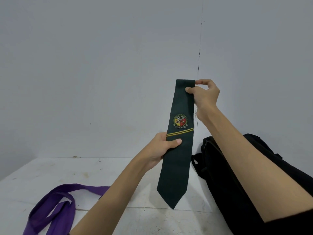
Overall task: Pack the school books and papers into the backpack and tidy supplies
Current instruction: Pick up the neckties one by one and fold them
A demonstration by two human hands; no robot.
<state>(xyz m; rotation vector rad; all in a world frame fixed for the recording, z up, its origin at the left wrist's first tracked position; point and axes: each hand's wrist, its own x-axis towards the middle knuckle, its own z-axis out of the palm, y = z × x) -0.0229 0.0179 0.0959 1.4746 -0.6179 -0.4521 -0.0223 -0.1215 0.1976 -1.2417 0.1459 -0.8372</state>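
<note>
Holding the green tie up in the air above the white desk, the right hand pinches its folded top and the left hand grips it near the yellow stripes. To do this well, I think both hands should fold it flat and small, then slide it into the black backpack lying just beside it, on the right. A purple strap lies on the desk to the left

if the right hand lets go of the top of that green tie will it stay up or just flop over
Likely flop: the green tie is thin cloth, held up by the right hand pinching its top and the left hand gripping its middle. Below the left hand it hangs straight, pointed tip above the table, so it seems limp. Probably light too, since a fingertip pinch holds it.
</note>
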